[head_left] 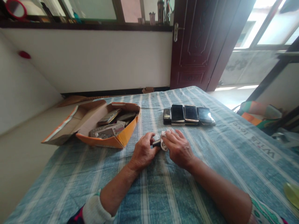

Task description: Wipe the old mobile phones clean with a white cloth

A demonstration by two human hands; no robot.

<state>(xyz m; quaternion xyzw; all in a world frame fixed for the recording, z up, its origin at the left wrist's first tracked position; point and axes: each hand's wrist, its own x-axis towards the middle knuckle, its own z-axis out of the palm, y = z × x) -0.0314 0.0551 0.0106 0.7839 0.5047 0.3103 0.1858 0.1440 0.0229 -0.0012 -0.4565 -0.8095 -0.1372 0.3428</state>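
Observation:
Between my hands is a small dark phone (pixel 156 143), partly covered. My left hand (pixel 144 150) grips its near end between thumb and fingers. A crumpled white cloth (pixel 164 143) is pinched in my right hand (pixel 178 146) and pressed around the phone's other end. Beyond my right hand, several phones lie in a row: a small keypad phone (pixel 167 116), a black-screened phone (pixel 177 114), a gold-edged phone (pixel 191 114) and a phone with a glaring screen (pixel 206 116). Some of them appear stacked on others.
An open orange cardboard box (pixel 130 134) holding several old phones stands left of my hands, its lid folded out leftward. A blue-and-white striped cloth (pixel 149 189) covers the surface. Past its far edge are a white wall (pixel 98 59) and a dark red door (pixel 196 43).

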